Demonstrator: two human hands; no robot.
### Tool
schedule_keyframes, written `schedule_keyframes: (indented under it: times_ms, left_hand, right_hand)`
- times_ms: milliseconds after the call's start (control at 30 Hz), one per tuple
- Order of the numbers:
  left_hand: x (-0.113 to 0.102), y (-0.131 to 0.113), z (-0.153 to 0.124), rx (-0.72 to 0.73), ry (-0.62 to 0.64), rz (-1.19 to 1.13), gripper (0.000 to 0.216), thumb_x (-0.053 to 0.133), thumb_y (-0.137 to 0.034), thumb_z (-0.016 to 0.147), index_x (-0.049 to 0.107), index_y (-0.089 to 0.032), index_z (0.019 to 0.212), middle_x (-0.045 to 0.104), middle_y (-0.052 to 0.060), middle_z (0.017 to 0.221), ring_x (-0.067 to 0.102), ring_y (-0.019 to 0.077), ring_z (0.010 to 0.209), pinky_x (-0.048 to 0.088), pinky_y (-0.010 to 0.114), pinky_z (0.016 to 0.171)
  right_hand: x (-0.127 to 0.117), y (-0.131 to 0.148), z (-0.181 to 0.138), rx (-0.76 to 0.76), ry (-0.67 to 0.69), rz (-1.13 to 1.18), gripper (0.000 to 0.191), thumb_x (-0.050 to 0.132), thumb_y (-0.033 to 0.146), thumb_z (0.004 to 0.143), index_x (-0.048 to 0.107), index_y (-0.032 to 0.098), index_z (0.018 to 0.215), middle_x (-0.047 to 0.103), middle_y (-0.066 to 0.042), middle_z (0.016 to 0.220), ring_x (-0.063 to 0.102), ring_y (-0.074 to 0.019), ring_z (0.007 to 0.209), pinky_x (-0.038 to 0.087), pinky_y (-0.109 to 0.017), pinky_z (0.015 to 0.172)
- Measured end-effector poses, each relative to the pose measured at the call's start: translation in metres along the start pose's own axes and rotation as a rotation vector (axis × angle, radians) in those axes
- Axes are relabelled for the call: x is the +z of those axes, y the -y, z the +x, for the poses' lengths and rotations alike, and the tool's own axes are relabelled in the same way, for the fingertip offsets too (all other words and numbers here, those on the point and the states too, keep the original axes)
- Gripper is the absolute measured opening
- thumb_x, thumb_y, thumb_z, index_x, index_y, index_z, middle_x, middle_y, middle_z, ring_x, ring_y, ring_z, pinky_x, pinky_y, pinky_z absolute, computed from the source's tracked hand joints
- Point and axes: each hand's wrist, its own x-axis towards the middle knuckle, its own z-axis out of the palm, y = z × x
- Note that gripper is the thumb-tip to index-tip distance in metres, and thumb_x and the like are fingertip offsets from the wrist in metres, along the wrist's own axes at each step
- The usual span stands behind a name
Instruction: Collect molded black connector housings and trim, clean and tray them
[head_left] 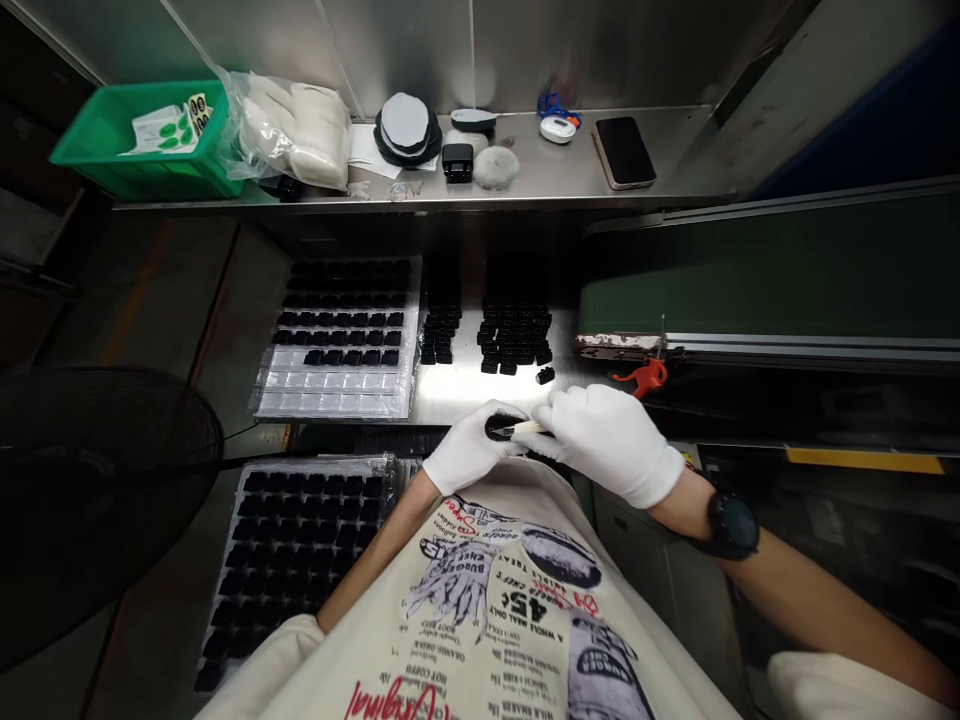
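Note:
My left hand [469, 448], in a white glove, grips a small black plastic part [496, 424] close to my body. A knife with a pale handle [529, 428] and thin metal blade is in my gloved right hand [611, 445], its tip at the black part. Exactly where the blade touches, I cannot tell. Just beyond my hands, one loose black part [545, 375] lies on the metal bench. Two clusters of similar black parts [514, 335] are lined up behind it. Left of them, a clear plastic tray [337, 403] holds rows of the parts, with bare pockets at its front.
A second filled tray [300, 540] lies lower left, beside a dark fan [105, 500]. On the shelf are a green bin [150, 175], bagged white pads [300, 130] and a phone [624, 153]. A green conveyor belt [772, 270] runs right, near an orange air gun [645, 377].

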Motion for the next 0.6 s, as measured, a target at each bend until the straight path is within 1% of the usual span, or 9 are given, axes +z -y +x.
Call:
schedule_keyframes:
  times_ms: [67, 100, 167, 233, 267, 333, 400, 467, 600]
  left_hand:
    - [-0.001, 0.016, 0.007, -0.073, -0.024, -0.034, 0.041, 0.098, -0.034, 0.083, 0.077, -0.021, 0.117, 0.081, 0.006, 0.122, 0.076, 0.0246, 0.112, 0.062, 0.040, 0.104]
    - [-0.001, 0.028, 0.012, -0.137, -0.039, -0.123, 0.042, 0.098, -0.033, 0.084, 0.077, -0.020, 0.118, 0.081, 0.008, 0.122, 0.076, 0.0241, 0.109, 0.063, 0.039, 0.103]
    - [0.000, 0.059, 0.024, -0.310, -0.067, -0.413, 0.038, 0.094, -0.034, 0.091, 0.076, -0.015, 0.119, 0.081, 0.012, 0.120, 0.078, 0.0216, 0.103, 0.065, 0.035, 0.099]
    - [0.000, 0.091, 0.039, -0.477, -0.079, -0.681, 0.030, 0.083, -0.035, 0.101, 0.074, -0.010, 0.116, 0.079, 0.015, 0.117, 0.079, 0.0186, 0.098, 0.067, 0.028, 0.094]
    - [0.001, 0.106, 0.048, -0.536, -0.078, -0.753, 0.026, 0.078, -0.033, 0.105, 0.073, -0.009, 0.113, 0.079, 0.015, 0.113, 0.079, 0.0171, 0.096, 0.067, 0.025, 0.093]
    - [0.004, 0.129, 0.071, -0.618, -0.061, -0.795, 0.022, 0.068, -0.029, 0.111, 0.071, -0.007, 0.105, 0.076, 0.014, 0.104, 0.079, 0.0147, 0.093, 0.067, 0.021, 0.090]
    - [0.011, 0.142, 0.101, -0.713, -0.043, -0.823, 0.023, 0.063, -0.026, 0.113, 0.069, -0.007, 0.100, 0.074, 0.013, 0.099, 0.078, 0.0140, 0.090, 0.067, 0.018, 0.084]
    - [0.021, 0.149, 0.133, -0.805, -0.031, -0.827, 0.022, 0.063, -0.025, 0.113, 0.069, -0.008, 0.101, 0.074, 0.012, 0.098, 0.077, 0.0145, 0.087, 0.066, 0.019, 0.074]
    - [0.045, 0.154, 0.195, -0.875, -0.048, -0.810, 0.016, 0.067, -0.026, 0.111, 0.069, -0.010, 0.109, 0.074, 0.007, 0.099, 0.074, 0.0145, 0.082, 0.063, 0.022, 0.065]
  right_hand:
    - [0.008, -0.011, -0.004, 0.094, 0.027, 0.056, 0.059, 0.049, 0.063, 0.114, 0.074, 0.019, 0.084, 0.073, -0.008, 0.080, 0.059, -0.0198, 0.071, 0.019, -0.035, 0.064]
    - [0.020, -0.019, -0.007, 0.170, 0.053, 0.111, 0.060, 0.049, 0.066, 0.113, 0.074, 0.020, 0.084, 0.073, -0.006, 0.081, 0.060, -0.0196, 0.071, 0.021, -0.034, 0.064]
    - [0.057, -0.038, -0.015, 0.355, 0.118, 0.265, 0.054, 0.050, 0.064, 0.113, 0.075, 0.022, 0.089, 0.074, -0.003, 0.083, 0.062, -0.0188, 0.072, 0.027, -0.030, 0.063]
    - [0.109, -0.055, -0.023, 0.533, 0.168, 0.410, 0.045, 0.049, 0.053, 0.115, 0.075, 0.021, 0.096, 0.073, -0.002, 0.082, 0.064, -0.0174, 0.071, 0.034, -0.026, 0.063]
    - [0.135, -0.061, -0.027, 0.601, 0.196, 0.440, 0.038, 0.049, 0.041, 0.115, 0.074, 0.019, 0.097, 0.071, -0.002, 0.079, 0.063, -0.0161, 0.068, 0.037, -0.024, 0.062]
    - [0.182, -0.065, -0.031, 0.676, 0.216, 0.401, 0.028, 0.051, 0.020, 0.109, 0.072, 0.014, 0.091, 0.065, -0.001, 0.071, 0.056, -0.0145, 0.059, 0.038, -0.023, 0.058]
    - [0.214, -0.064, -0.031, 0.721, 0.199, 0.327, 0.026, 0.052, 0.010, 0.104, 0.069, 0.013, 0.085, 0.058, 0.001, 0.067, 0.047, -0.0126, 0.052, 0.036, -0.024, 0.055]
    - [0.228, -0.063, -0.028, 0.745, 0.170, 0.256, 0.024, 0.056, 0.012, 0.105, 0.066, 0.015, 0.083, 0.052, 0.005, 0.066, 0.039, -0.0101, 0.049, 0.035, -0.023, 0.053]
    - [0.228, -0.082, -0.017, 0.693, 0.135, 0.162, 0.028, 0.067, 0.029, 0.109, 0.062, 0.016, 0.084, 0.049, 0.008, 0.067, 0.034, -0.0081, 0.050, 0.034, -0.022, 0.054]
